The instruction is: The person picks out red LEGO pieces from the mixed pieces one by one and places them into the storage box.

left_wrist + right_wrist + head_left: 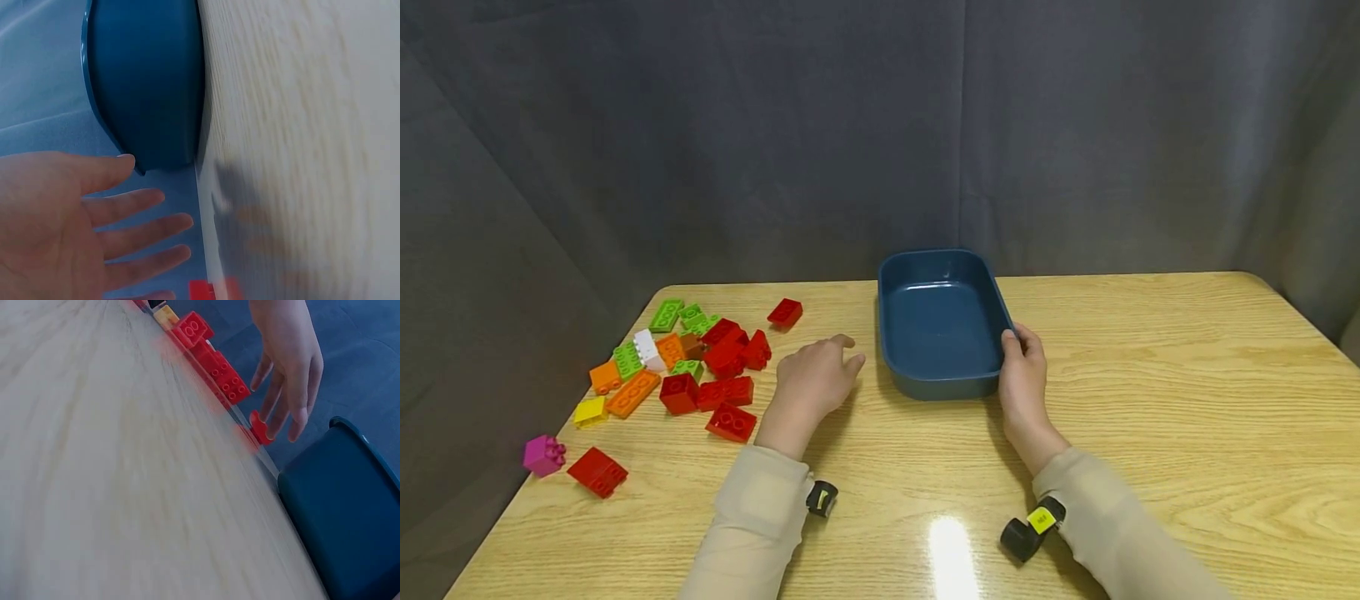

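While the right hand [1024, 382], some fingers hidden, grips the blue bin [943, 388], the left hand [817, 375] hovers nearby, loosely spread.

White glare [953, 558] streaks the tabletop [1165, 375]; both wrist views look hazy.

Table [1150, 400]: pale wood grain, spreading either side of the blue bin [942, 390], which rests on it.
Single red brick [786, 313]: just left of the bin.
Red cluster [725, 357]: farther left of the bin.
Green [627, 361], orange [633, 394], white [648, 350] and yellow bricks [591, 412]: left again, beyond the reds from the bin.
Magenta brick [543, 456]: farthest left of the bin, beside another red brick [598, 472].
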`<state>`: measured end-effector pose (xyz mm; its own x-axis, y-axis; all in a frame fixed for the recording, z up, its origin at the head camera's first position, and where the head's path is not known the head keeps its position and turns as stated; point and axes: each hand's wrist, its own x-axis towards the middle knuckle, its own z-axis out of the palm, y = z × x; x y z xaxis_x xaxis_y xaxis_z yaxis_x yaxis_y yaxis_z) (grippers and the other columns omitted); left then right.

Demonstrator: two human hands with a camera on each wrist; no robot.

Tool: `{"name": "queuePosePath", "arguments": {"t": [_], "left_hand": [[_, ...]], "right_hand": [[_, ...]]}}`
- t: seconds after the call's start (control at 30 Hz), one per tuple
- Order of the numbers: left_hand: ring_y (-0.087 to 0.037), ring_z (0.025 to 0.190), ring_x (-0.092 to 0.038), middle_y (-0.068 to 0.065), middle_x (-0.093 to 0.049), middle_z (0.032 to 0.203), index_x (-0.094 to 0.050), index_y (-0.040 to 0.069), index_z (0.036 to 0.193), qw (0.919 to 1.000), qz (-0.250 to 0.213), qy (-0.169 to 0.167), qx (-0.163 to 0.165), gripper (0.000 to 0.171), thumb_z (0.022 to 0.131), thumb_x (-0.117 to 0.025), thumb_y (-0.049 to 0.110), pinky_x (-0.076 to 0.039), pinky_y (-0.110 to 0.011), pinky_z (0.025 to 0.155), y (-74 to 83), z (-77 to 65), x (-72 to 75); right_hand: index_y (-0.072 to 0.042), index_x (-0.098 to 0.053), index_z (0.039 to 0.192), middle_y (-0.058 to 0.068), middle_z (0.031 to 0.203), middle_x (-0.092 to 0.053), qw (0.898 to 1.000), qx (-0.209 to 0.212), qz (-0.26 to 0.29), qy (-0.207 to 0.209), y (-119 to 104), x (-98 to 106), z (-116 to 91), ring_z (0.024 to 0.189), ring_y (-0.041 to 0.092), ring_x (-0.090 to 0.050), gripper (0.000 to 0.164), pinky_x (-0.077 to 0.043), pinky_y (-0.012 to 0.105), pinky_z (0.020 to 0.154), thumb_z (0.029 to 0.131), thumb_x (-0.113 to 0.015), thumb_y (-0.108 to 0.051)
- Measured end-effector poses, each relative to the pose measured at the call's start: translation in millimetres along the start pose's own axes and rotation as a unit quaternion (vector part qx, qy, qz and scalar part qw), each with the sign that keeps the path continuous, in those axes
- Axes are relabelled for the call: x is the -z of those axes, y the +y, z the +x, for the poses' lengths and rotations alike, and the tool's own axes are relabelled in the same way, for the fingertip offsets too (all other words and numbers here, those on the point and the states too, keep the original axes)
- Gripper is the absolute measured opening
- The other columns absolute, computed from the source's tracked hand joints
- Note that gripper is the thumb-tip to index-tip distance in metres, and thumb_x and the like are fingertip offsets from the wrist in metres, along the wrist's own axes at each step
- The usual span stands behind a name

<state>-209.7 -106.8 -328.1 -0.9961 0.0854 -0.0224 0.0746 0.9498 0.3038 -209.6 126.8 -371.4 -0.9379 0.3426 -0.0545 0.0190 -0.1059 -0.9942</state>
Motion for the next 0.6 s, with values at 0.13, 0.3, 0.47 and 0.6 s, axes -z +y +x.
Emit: {"name": "queuePosePath", "arguments": {"t": [0.13,0.3,0.47,0.6], "left_hand": [[-0.036,0.112,-0.062,-0.012,-0.062,0.132,-0.060,0.012,0.137,1.0000,0.000,0.003,-0.002,0.043,0.101,-0.054,0.036,-0.046,-0.054,0.092,-1.9,0.6,-0.5],[-0.036,0.113,-0.061,-0.012,-0.062,0.133,-0.060,0.011,0.136,1.0000,-0.001,0.001,0.001,0.043,0.101,-0.054,0.035,-0.046,-0.054,0.093,-3.1,1.7,-1.4],[-0.036,0.115,-0.060,-0.012,-0.061,0.134,-0.059,0.012,0.137,1.0000,-0.001,-0.003,0.007,0.043,0.101,-0.054,0.035,-0.044,-0.055,0.094,-3.8,1.9,-1.3],[-0.036,0.114,-0.061,-0.012,-0.061,0.135,-0.058,0.012,0.138,1.0000,0.001,-0.004,0.004,0.044,0.102,-0.053,0.036,-0.046,-0.054,0.092,-5.3,1.5,1.8]], "right_hand": [[0.003,-0.035,0.146,0.019,0.151,-0.036,1.000,0.006,0.006,-0.003,3,-9,1,0.136,0.028,-0.036,0.046,-0.027,0.037,0.114,0.107,-0.037,-0.022],[0.004,-0.038,0.145,0.019,0.146,-0.039,1.000,0.013,0.024,0.005,5,-19,1,0.131,0.027,-0.039,0.046,-0.030,0.035,0.111,0.107,-0.040,-0.022],[0.003,-0.040,0.144,0.017,0.143,-0.042,0.999,0.024,0.030,-0.001,10,-24,2,0.128,0.026,-0.042,0.047,-0.032,0.035,0.110,0.106,-0.044,-0.025],[0.000,-0.042,0.144,0.015,0.143,-0.044,0.999,0.038,0.014,-0.012,13,-21,3,0.130,0.024,-0.042,0.048,-0.031,0.034,0.111,0.106,-0.044,-0.029]]}}
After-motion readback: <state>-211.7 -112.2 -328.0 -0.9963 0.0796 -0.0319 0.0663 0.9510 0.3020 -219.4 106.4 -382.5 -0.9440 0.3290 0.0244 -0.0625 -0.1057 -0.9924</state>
